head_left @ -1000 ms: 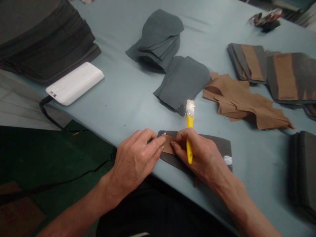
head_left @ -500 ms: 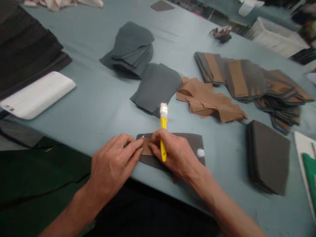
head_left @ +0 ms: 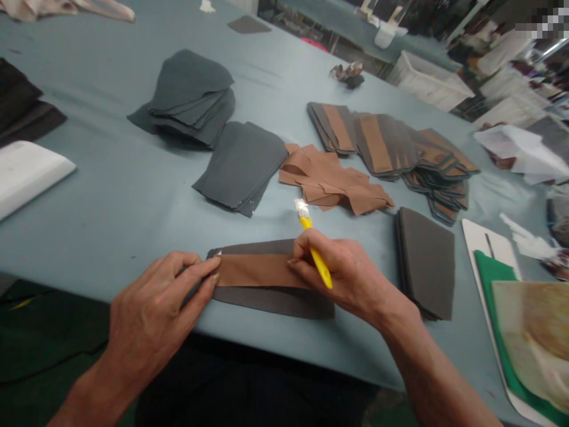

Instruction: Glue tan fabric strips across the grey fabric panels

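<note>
A dark grey panel [head_left: 275, 302] lies near the table's front edge, with a brown fabric strip [head_left: 253, 271] stretched lengthwise across it. My left hand [head_left: 164, 296] is closed at the strip's left end, thumb and fingertips pressing it against the panel. A small white smear shows beside those fingertips. My right hand [head_left: 342, 267] holds a yellow-handled paintbrush [head_left: 320, 261], its white-coated bristles pointing up and away from me. The thumb and forefinger of that hand also grip the strip toward its right end. The panel's right end is partly hidden under my right hand.
Loose brown strips [head_left: 338, 178] lie beyond the panel, beside grey panel stacks [head_left: 249, 160]. Panels bearing brown strips [head_left: 377, 142] are fanned out behind. A dark panel stack [head_left: 427, 264] and a white board [head_left: 471, 237] with green material lie at right. A white object [head_left: 31, 172] is at left.
My right hand has moved right along the panel with the brush, and the brown strip now stretches flat between my hands. My left hand stays at its left end. The view has shifted right.
</note>
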Action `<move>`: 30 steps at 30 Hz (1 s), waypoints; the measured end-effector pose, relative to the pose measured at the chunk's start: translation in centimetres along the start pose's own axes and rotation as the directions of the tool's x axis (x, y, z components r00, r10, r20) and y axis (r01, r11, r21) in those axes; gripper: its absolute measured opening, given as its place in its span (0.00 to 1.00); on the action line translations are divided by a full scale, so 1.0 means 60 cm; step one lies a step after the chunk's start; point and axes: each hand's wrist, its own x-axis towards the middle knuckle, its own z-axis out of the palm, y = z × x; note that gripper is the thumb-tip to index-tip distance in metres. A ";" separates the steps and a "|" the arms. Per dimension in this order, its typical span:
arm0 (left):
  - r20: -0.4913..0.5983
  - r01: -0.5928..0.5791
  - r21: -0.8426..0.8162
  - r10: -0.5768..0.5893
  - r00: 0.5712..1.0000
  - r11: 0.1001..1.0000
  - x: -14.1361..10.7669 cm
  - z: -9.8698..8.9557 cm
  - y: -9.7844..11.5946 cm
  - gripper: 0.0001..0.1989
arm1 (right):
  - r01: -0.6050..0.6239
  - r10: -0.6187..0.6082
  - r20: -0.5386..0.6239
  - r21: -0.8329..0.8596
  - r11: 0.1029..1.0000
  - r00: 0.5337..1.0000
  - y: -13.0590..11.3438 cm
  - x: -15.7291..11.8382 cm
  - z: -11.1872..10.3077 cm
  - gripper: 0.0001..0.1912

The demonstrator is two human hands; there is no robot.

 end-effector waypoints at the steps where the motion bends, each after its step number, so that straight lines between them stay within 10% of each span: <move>1: -0.001 -0.002 0.002 0.002 1.000 1.000 0.000 0.000 0.000 0.12 | -0.022 0.022 0.004 0.002 1.000 1.000 0.010 -0.005 -0.007 0.06; 11: 0.031 0.020 0.034 -0.021 0.999 0.999 0.001 -0.002 0.001 0.13 | -0.084 0.086 -0.071 0.024 0.996 0.994 0.077 -0.044 -0.017 0.06; 30: 0.029 0.035 0.082 -0.038 0.999 0.996 0.005 -0.005 0.010 0.15 | -0.058 0.030 -0.200 -0.132 0.990 0.979 0.083 -0.058 0.010 0.05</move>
